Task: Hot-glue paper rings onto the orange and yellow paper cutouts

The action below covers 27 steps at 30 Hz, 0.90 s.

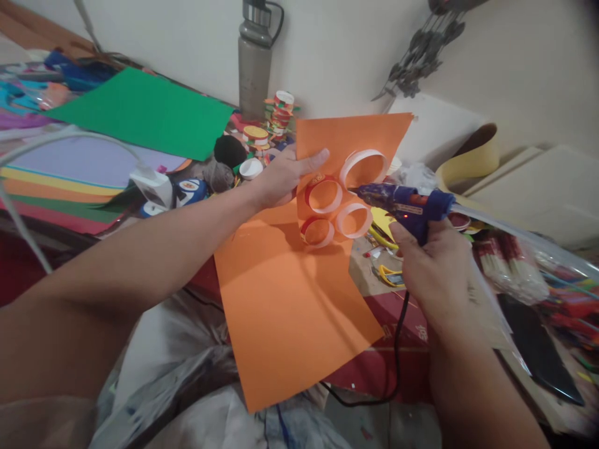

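My left hand (285, 178) grips the left edge of an orange sheet (322, 140), thumb on its front, fingers behind it. Several short paper rings (356, 221), white inside and some red outside, stand on the sheet in a cluster. In my right hand (437, 265) is a blue hot glue gun (402, 202) with a small red light lit. Its nozzle points left, close to the rings; whether it touches them I cannot tell. A second orange sheet (290, 299) lies below, hanging over the table's front edge.
A grey water bottle (254, 72) stands by the wall. Green card (145, 115) and stacked coloured sheets (70, 165) lie at the left. Yellow-handled scissors (390, 275) are under the glue gun, whose black cord (397, 349) loops down. At the right lies a black phone-like slab (538, 349).
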Each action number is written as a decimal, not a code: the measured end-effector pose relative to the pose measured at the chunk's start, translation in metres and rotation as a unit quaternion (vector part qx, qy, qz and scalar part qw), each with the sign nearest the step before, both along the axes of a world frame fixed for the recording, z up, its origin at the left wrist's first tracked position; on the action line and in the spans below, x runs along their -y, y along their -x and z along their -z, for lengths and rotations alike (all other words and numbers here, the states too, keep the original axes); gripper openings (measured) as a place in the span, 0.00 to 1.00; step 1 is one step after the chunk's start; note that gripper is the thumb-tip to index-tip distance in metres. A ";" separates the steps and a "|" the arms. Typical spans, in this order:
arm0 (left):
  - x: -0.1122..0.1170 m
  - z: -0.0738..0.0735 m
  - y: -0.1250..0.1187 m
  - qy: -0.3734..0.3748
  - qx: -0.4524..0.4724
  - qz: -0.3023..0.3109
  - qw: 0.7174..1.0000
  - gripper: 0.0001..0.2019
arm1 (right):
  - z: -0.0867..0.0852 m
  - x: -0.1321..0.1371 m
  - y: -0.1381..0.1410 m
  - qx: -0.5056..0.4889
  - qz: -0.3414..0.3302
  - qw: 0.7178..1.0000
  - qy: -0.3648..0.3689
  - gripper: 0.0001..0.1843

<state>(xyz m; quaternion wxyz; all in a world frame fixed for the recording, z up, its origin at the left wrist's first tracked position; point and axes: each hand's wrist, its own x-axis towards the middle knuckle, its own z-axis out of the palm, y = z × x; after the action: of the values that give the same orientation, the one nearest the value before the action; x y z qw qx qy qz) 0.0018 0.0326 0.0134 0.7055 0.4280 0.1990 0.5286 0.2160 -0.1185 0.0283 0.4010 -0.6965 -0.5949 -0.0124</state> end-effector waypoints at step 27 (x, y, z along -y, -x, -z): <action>-0.009 0.000 0.011 -0.004 -0.031 -0.002 0.999 0.24 | 0.021 -0.007 -0.007 0.059 -0.020 0.998 -0.030 0.22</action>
<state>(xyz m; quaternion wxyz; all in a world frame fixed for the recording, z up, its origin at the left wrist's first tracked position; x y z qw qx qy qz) -0.0095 0.0413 0.0132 0.6958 0.4470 0.2196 0.5176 0.2235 -0.1112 0.0076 0.3859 -0.6705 -0.6305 -0.0636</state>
